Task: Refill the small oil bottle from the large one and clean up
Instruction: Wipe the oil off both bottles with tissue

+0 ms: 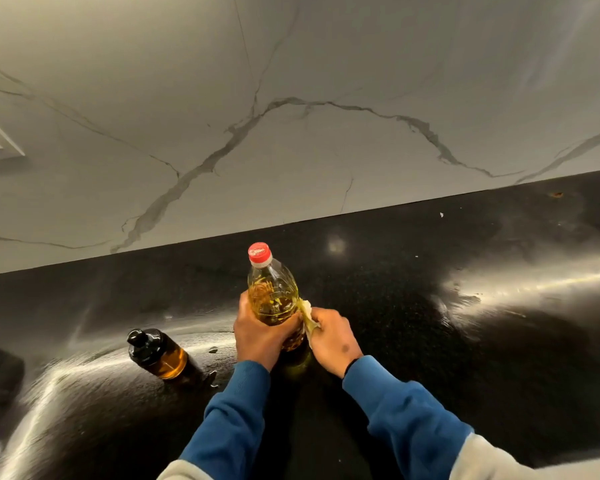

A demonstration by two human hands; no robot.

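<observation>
The left hand [257,332] has its grip closed around the body of the large oil bottle [274,296], fingers wrapped across the front and thumb on the near side. The bottle stands upright on the black surface [413,341], and its red cap [259,253] is on, above the grip. Yellow oil shows through the clear plastic above and below the fingers.

The right hand [331,337] has its grip pinched shut on a crumpled, oil-stained tissue [307,315], pressing it against the bottle's right side, just beside the left hand's fingertips. Both forearms wear blue sleeves [229,420].

To the left of the left grip, well apart from it, the small oil bottle [156,351] stands on the surface. It is dark glass with a black pour top, and amber oil shows in its lower part. Between it and the left grip lie 2 small wet spots [213,349] on the surface.

Beyond both grips, a grey-veined marble wall [291,133] rises from the surface's far edge. A dark object at the far left edge is cut off by the frame, too little to identify.
</observation>
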